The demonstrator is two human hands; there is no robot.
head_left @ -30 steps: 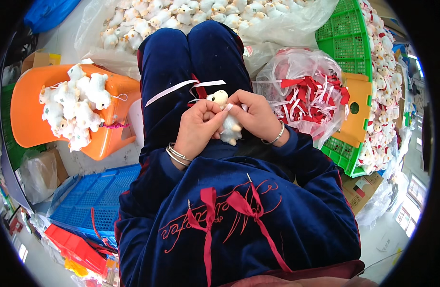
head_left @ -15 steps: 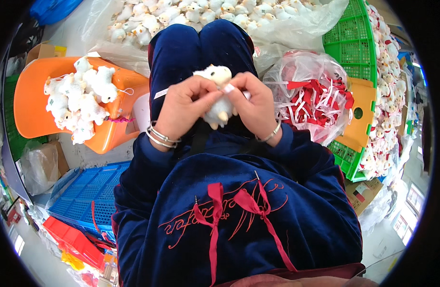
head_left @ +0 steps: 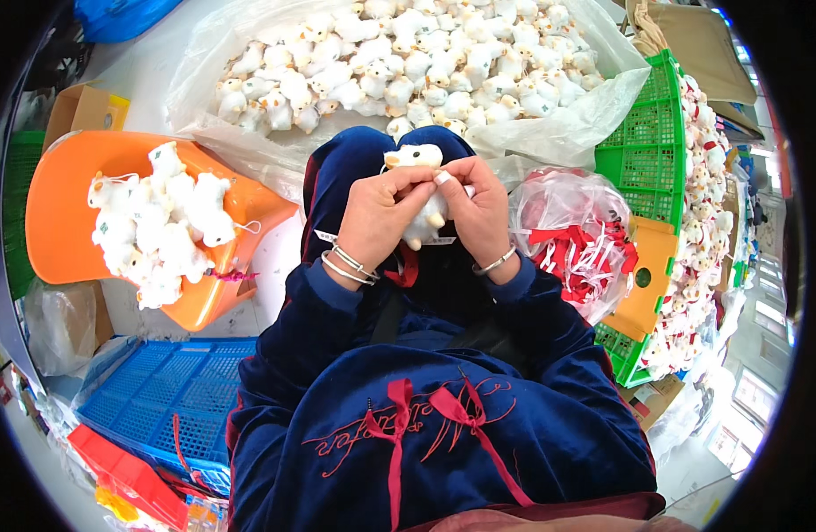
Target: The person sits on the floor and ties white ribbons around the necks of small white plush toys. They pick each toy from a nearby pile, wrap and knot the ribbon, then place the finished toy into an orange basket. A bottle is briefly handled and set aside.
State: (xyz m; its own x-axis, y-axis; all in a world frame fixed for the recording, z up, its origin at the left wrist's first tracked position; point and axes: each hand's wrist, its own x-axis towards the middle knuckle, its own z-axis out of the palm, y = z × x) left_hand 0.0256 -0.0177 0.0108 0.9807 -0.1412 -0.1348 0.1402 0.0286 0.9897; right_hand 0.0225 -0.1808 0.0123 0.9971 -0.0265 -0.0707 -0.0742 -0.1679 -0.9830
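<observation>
A small white plush animal [head_left: 414, 156] with dark eyes and orange feet is held upright above my lap. My left hand [head_left: 381, 213] pinches at its neck from one side, thumb and forefinger closed. From the other side my right hand [head_left: 479, 208] pinches at the same spot, so the fingertips of both hands nearly meet. Something small and white shows at the right fingertips; I cannot tell whether it is a ribbon end. Beneath the toy, a red fabric piece [head_left: 406, 268] lies on my lap, and a white printed strip [head_left: 326, 237] sticks out beside my left wrist.
Several white plush toys [head_left: 164, 226] lie on an orange chair [head_left: 62, 204] at left. Ahead, a plastic sheet [head_left: 191, 89] bears a large heap of them. At right are a bag of red-and-white ribbons [head_left: 585, 262] and a green crate [head_left: 643, 168]. A blue crate [head_left: 168, 381] stands lower left.
The view has shifted, so more of the far heap shows and the chair appears lower. Both hands keep pinching at the toy's neck. The red fabric on my lap has come into sight.
</observation>
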